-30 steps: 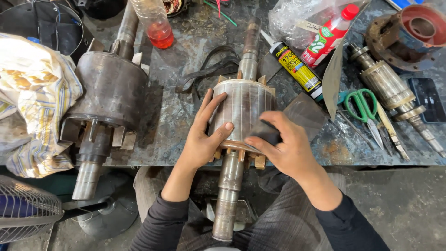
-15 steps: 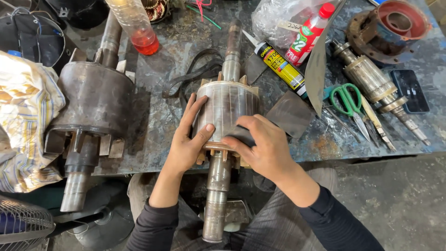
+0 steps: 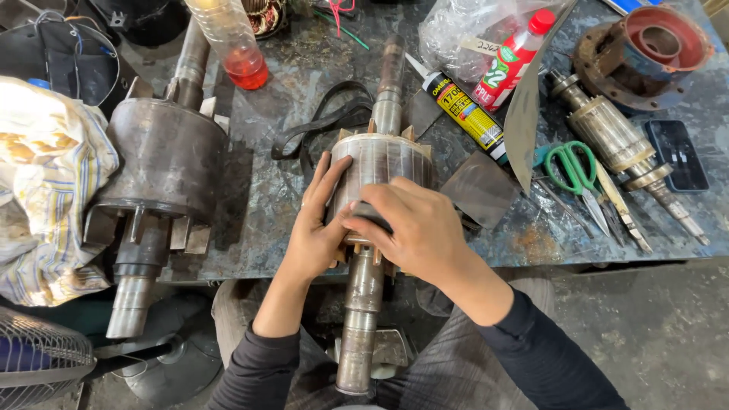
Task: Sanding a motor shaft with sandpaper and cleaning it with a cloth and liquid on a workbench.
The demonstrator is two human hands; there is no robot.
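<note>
The left hand (image 3: 315,235) lies flat against the rotor (image 3: 380,163) on the bench (image 3: 281,205), grip open. The right hand (image 3: 414,228) pinches a small dark pad (image 3: 370,216) against it.

Bare bench (image 3: 281,220) left of rotor (image 3: 383,163); metal sheet (image 3: 480,188) crowds right.

Packages and a screen on the worktop (image 3: 304,190)

A yellow-and-black sealant tube (image 3: 463,114) lies beside a red-capped bottle with a green label (image 3: 510,62); a dark phone screen (image 3: 677,155) lies far right; a clear bottle (image 3: 228,42) holds red liquid.

Left hand (image 3: 315,228) lies flat with fingers spread; right hand (image 3: 410,228) presses down, fingers curled.
</note>
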